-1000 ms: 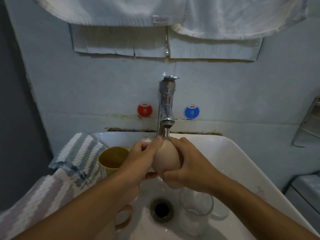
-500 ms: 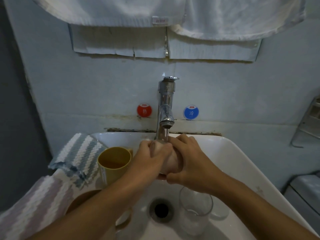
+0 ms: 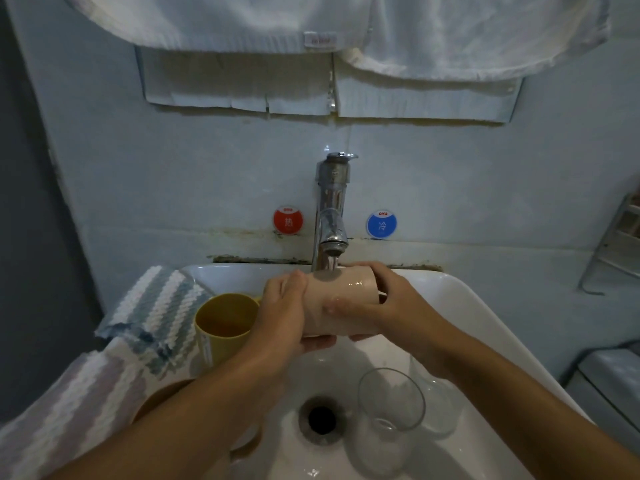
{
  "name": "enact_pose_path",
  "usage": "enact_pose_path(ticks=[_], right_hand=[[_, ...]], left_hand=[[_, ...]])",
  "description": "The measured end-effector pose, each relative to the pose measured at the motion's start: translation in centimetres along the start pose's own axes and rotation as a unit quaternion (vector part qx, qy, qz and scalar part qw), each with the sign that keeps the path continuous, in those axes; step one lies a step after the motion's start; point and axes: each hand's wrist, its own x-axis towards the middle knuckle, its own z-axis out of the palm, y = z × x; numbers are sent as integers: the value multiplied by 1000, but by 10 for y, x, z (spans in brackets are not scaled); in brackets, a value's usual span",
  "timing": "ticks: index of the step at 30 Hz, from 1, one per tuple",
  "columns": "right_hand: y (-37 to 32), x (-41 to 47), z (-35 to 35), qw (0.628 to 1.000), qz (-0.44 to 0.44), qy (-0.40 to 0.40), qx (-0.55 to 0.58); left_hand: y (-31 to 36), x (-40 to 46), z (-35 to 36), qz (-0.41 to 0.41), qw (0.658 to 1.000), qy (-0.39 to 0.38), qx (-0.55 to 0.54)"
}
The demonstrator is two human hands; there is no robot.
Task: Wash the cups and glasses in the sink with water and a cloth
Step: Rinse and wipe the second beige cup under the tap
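- A white sink (image 3: 460, 306) set against the wall carries everything.
- A yellow cup (image 3: 221, 327) stands upright at its left side.
- A clear glass (image 3: 391, 410) stands just right of the drain (image 3: 321, 418), another glass (image 3: 436, 407) close behind it.
- A striped cloth (image 3: 104, 358) drapes over the left rim.

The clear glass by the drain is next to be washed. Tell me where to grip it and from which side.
Grip the clear glass around its side wall just below the rim, coming from above and the right. It stands upright with its mouth open, and a second glass sits close behind it, so the near side is probably freer.
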Motion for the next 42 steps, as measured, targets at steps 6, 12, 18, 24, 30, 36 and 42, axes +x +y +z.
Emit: enact_pose_path(ticks=[6,12,18,24,30,36,42], right_hand=[[-5,-3,1,999,31,7,-9],[-8,-8,0,998,35,39,-41],[-12,-11,7,999,-11,38,-31],[-6,-10,17,998,-38,17,-45],[-11,-17,23,999,-43,20,-9],[-5,-10,20,999,-7,29,12],[1,-6,18,994,65,-3,90]], left_hand=[[-6,6,-3,133,978,20,158],[-19,7,-2,203,938,-80,270],[-17,5,-8,259,864,-65,426],[-13,5,-8,304,801,-18,516],[-6,5,-9,290,825,-66,480],[-12,17,-9,269,876,-104,387],[-22,32,-9,262,896,-97,344]])
